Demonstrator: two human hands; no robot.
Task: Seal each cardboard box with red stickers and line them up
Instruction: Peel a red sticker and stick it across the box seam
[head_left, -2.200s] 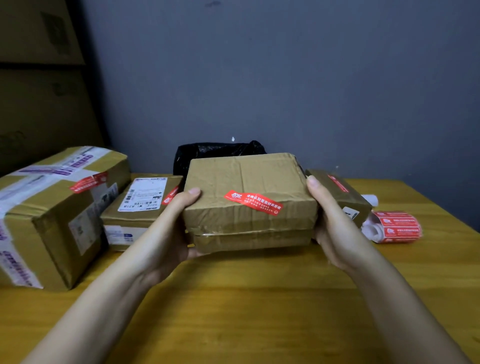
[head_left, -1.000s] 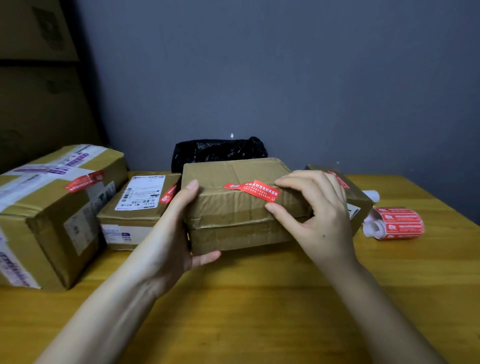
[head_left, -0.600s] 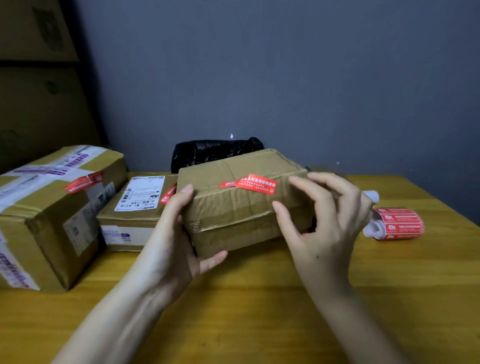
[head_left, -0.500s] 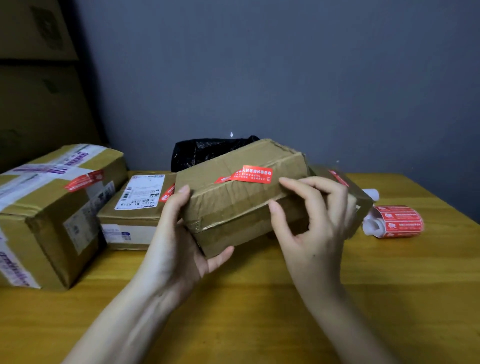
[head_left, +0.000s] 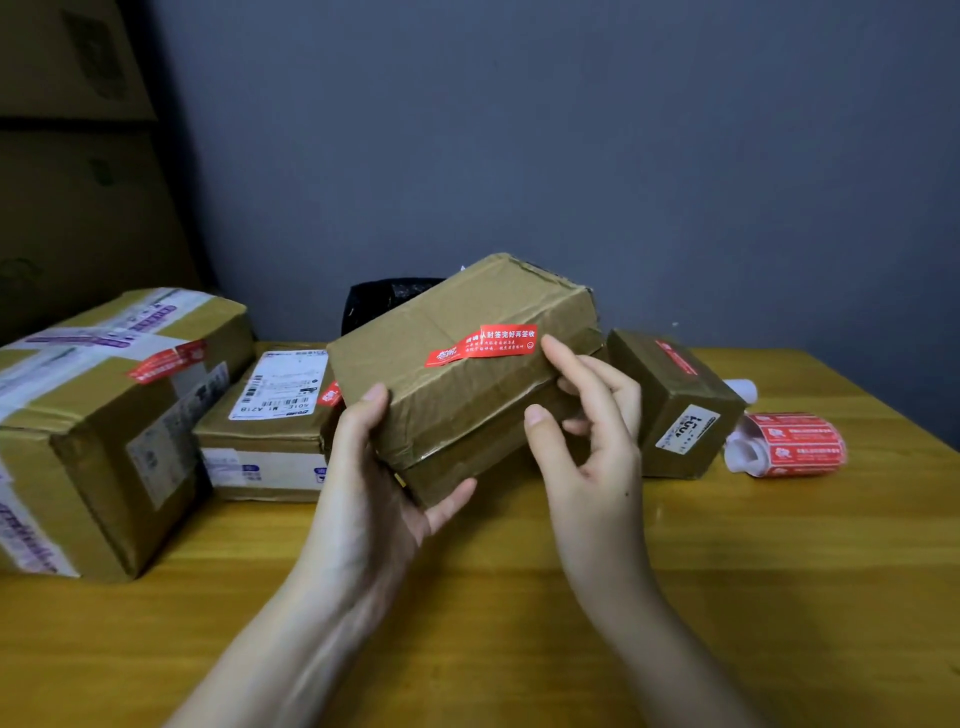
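A person tilts a brown cardboard box (head_left: 467, 374) above a yellow wooden table (head_left: 519, 623), its right end raised. The left hand (head_left: 379, 483) grips the box's lower left corner, thumb beneath and fingers curled up its side. The right hand (head_left: 587, 431) is loosely spread, its fingertips touching the box's front face beside a red sticker (head_left: 483, 344) on the top. Left of this box sit a flat labelled box (head_left: 270, 415) and a large taped box (head_left: 104, 415); right of it, a small box (head_left: 675, 405) and a sticker roll (head_left: 789, 444).
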